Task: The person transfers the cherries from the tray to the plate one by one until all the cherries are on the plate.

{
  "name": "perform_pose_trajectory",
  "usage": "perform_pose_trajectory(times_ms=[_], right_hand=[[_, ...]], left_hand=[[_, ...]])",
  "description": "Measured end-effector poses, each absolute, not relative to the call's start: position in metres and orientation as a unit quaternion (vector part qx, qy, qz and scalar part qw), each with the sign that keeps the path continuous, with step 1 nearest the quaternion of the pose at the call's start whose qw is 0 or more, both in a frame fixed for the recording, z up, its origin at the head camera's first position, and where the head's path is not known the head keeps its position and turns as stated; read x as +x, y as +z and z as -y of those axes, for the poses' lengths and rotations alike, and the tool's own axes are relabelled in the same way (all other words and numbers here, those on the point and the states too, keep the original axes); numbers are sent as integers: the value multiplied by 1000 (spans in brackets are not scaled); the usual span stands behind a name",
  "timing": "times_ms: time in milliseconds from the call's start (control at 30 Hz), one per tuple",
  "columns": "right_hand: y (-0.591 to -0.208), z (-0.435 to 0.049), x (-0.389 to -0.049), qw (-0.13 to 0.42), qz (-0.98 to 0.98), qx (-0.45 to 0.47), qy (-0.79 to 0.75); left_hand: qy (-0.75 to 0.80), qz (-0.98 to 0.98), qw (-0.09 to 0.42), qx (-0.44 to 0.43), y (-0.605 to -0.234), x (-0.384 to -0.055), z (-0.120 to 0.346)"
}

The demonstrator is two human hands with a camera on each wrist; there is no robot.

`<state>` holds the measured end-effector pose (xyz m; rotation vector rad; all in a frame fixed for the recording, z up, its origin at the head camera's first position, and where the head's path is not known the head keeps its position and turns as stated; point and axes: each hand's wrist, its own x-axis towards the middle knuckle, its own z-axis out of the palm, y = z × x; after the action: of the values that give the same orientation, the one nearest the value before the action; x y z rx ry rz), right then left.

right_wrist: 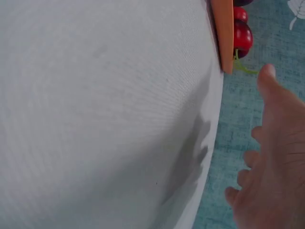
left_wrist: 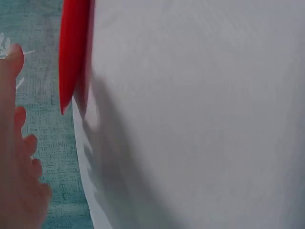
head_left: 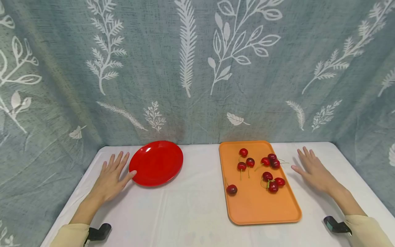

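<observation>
My left hand (head_left: 111, 178) hovers over the table's left side with its fingers spread, the thumb tip overlapping the rim of a red plate (head_left: 157, 164) in the head view. The left wrist view shows a gap between that hand and the plate's edge (left_wrist: 74, 52). Held above the table at the far right is my right hand (head_left: 318, 173), palm down, fingers extended, grasping nothing. To its left lies an orange tray (head_left: 256, 207) bearing several dark red cherries with green stems, among them a lone cherry (head_left: 231, 189) by the left rim and a cluster (head_left: 273, 186) toward the right.
A white cloth (head_left: 191, 202) covers the table, with bare cloth between plate and tray. Behind and on both sides hangs a grey-green curtain (head_left: 148, 68) with white leaf prints. Black wrist-worn devices show at the left sleeve (head_left: 69, 235) and the right sleeve (head_left: 367, 230).
</observation>
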<state>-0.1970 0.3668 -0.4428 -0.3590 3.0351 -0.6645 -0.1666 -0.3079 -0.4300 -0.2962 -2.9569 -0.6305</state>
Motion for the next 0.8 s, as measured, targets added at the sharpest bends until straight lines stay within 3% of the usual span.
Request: perform_pose_trajectory(times_ms=[133,333,800], right_hand=[[-443,-367,-198,-11,-964,-113,-241],[-436,-360,-198,6,-950,-67,-305],[-423,-354,-185,12,-926,-8,-377]], left_hand=[[-274,959,22,-73,-432,-168,306],[-357,932,24,-65,-434,-169,303],[-464,885,-26,-19,-428,-174,302]])
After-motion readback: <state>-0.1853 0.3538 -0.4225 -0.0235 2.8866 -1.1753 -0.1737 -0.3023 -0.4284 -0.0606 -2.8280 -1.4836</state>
